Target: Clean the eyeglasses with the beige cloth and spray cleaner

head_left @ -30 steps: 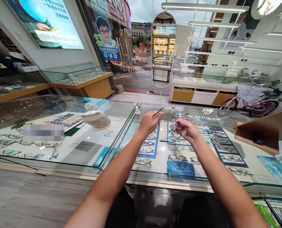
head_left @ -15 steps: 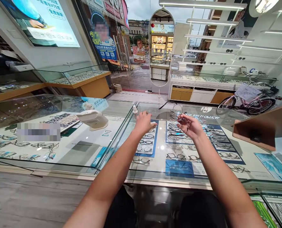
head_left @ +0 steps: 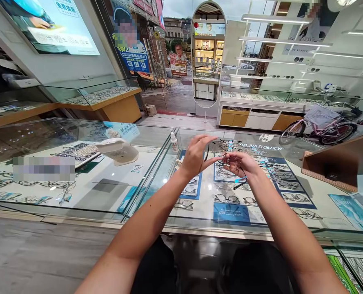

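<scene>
While your right hand (head_left: 245, 164) has its fingers pinched around the glasses (head_left: 232, 165), your left hand (head_left: 196, 157) is spread wide, thumb well away from the fingers. Can't really tell if that thumb touches the frame. You've got the glasses up over the glass counter (head_left: 205, 212), one dark arm slanting down below your right hand. Little white bottle (head_left: 174, 143) sits just past your left.
</scene>
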Available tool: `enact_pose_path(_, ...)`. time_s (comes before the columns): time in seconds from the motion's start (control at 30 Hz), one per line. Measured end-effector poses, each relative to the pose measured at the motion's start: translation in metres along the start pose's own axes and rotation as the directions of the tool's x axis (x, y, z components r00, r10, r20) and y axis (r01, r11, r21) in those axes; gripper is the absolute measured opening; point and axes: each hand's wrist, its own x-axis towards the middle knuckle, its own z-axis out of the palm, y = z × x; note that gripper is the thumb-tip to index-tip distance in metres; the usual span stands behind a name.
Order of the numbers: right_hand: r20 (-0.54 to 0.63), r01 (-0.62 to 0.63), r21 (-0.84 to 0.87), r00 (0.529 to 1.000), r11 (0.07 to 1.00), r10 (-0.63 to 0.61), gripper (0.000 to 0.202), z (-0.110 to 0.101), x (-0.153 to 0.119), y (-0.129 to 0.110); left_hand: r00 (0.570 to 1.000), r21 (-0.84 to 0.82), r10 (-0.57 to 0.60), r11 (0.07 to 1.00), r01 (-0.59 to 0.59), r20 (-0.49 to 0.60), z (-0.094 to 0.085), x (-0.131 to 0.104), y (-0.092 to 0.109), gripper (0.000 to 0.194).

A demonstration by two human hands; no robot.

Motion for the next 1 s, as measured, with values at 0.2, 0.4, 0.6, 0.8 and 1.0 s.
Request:
enact_pose_path(0.2, -0.009, -0.138, 0.106, 0.990, 0.985, 0.139, 0.012, 0.004, -0.003, -0.002, 0.998, -0.065, -0.064, 0.996, 0.064, 0.004, 0.002, -0.001, 0.003, 0.060)
enact_pose_path(0.4, -0.025, 0.013, 0.042, 1.000, 0.999, -0.012, 0.023, 0.016, -0.007, -0.005, 0.974, -0.252, -0.223, 0.946, 0.204, -0.048, 0.002, 0.001, 0.010, 0.061)
enact_pose_path(0.6, -0.126, 0.420, -0.388, 0.858, 0.821, -0.498, 0.022, 0.023, -0.009, -0.002, 0.835, -0.728, -0.527, 0.509, 0.459, 0.158, 0.018, 0.004, 0.005, 0.067)
enact_pose_path(0.8, 0.140, 0.553, -0.800, 0.547, 0.231, -0.826, 0.052, 0.038, -0.021, 0.004, 0.736, -0.844, -0.495, 0.010, 0.537, 0.462, 0.028, 0.003, 0.016, 0.067)
enact_pose_path(1.0, 0.344, 0.486, -0.865, 0.398, -0.123, -0.851, 0.062, 0.046, -0.019, 0.021, 0.716, -0.812, -0.416, -0.111, 0.572, 0.561, 0.033, -0.001, 0.027, 0.065)
